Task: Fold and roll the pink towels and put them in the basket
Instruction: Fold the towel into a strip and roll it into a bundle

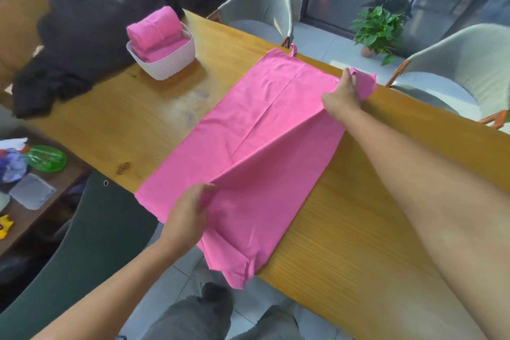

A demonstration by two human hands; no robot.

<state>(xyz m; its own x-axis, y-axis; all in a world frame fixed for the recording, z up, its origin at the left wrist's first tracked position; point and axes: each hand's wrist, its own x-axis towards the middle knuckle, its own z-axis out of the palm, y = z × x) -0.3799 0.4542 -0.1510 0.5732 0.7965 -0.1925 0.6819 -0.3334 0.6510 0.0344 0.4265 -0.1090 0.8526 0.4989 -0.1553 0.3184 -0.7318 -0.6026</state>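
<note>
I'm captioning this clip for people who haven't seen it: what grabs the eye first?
A bright pink towel lies spread across the wooden table, with the left hand pinching its near edge and the right hand gripping its far corner. Behind, on the left, a white basket holds rolled pink towels.

arms: bare, no sleeves | legs: grey trousers (193,320) | shoes: dark (216,291)

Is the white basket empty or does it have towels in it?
Not empty. The basket holds rolled pink towels, one sticking up above its rim.
</note>
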